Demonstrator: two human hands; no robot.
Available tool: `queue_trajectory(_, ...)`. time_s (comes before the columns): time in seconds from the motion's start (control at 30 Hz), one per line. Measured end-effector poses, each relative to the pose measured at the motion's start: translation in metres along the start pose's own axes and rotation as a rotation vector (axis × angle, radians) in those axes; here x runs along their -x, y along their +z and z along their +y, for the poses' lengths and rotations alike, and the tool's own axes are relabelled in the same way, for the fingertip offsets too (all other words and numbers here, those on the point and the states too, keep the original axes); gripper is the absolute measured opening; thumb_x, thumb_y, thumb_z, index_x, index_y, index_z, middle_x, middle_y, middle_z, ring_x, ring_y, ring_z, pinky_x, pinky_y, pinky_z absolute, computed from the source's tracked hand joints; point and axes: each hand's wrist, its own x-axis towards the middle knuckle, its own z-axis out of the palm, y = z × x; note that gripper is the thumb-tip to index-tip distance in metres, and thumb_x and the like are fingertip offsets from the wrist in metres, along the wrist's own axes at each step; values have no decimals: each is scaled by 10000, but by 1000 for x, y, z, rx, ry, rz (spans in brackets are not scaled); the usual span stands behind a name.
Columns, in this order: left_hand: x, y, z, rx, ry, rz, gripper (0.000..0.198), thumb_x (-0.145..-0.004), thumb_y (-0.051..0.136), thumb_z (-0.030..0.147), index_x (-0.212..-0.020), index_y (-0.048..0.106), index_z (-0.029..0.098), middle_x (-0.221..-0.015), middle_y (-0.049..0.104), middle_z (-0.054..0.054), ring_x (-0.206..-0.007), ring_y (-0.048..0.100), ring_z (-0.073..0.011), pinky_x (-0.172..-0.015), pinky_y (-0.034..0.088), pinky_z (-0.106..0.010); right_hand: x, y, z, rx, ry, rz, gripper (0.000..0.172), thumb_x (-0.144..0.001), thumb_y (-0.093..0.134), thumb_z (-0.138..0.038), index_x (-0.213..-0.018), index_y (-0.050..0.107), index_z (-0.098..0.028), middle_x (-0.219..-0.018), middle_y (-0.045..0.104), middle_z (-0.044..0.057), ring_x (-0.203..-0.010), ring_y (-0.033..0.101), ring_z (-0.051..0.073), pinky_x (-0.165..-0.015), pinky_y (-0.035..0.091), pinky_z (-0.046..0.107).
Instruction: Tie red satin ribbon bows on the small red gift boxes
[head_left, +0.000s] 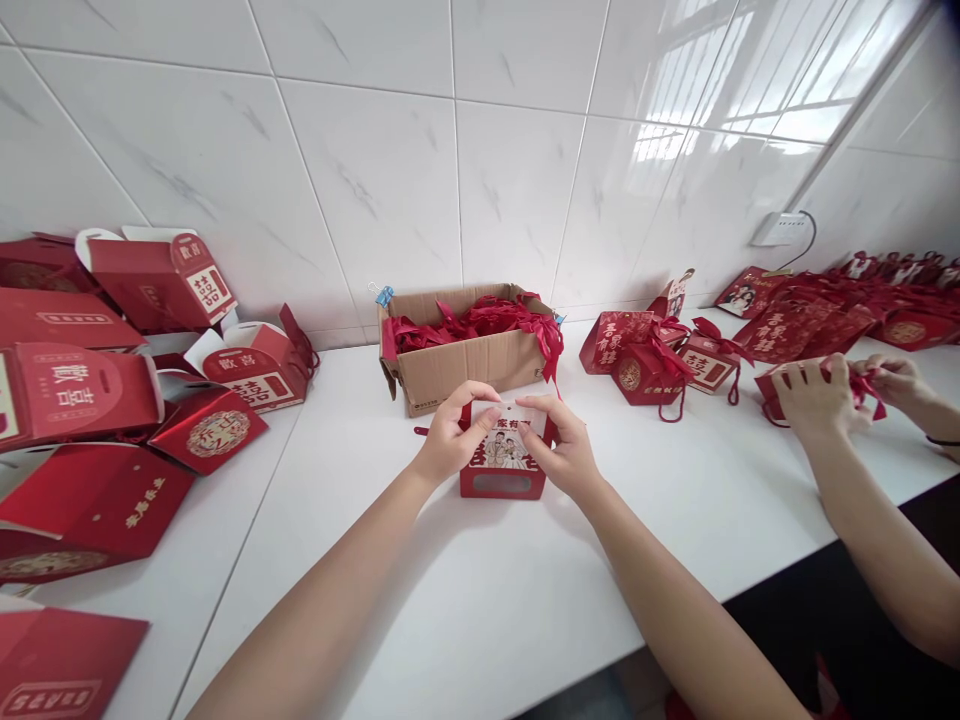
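Observation:
A red and white gift box [501, 484] stands on the white table in front of me, printed with a cartoon couple and with an oval window low on its front. My left hand [459, 432] grips its upper left side, the thumb on the front panel. On the upper right side my right hand [561, 440] does the same, fingers bent over the top edge. Both index fingertips are close to a small hole near the top. Just behind the box is a cardboard carton [465, 368] filled with red ribbons [480, 318], some hanging over its right end.
Several open red gift boxes [90, 500] crowd the left side. Ribbon-tied boxes [651, 372] stand to the right, with more piled farther back. At the far right a co-worker's hands [817, 400] handle a red box. A white power strip [780, 229] is on the tiled wall.

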Motion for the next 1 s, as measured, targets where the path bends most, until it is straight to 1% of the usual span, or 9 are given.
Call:
queue_trajectory(0.1,0,1,0,16,-23,5,161,-854,545,355,-897,551,200,-891,579,-28,-832,554,-161,-765,447,-289,-1,2,0,-11,-9,5,257,-821,541,-207,-1068,578,-268,-964,640,39,-769,594,182,-662,501,326)
queue_trajectory(0.37,0,2,-1,38,-21,8,157,-846,558,351,-885,537,200,-869,571,-22,-813,553,-154,-757,453,-286,-1,2,1,-15,-27,15,266,-823,537,-208,-1075,585,-278,-1007,637,44,-875,600,208,-738,499,350)
queue_trajectory(0.67,1,3,-4,74,-7,23,146,-851,554,337,-886,533,197,-855,560,-20,-793,539,-147,-729,450,-278,-1,2,0,-3,-60,6,304,-813,537,-170,-1093,570,-283,-1049,626,44,-908,597,210,-791,491,365)
queue_trajectory(0.87,1,3,-5,34,29,27,141,-839,574,320,-894,537,196,-867,562,-21,-800,547,-150,-748,447,-283,0,2,1,0,-33,-2,287,-815,532,-171,-1082,557,-274,-981,633,35,-828,603,196,-732,498,344)
queue_trajectory(1.0,0,3,-5,29,48,29,124,-837,579,298,-891,536,196,-859,561,-20,-795,547,-145,-740,449,-277,0,2,1,23,-67,4,281,-817,525,-171,-1084,544,-259,-959,630,36,-794,594,184,-695,492,326)
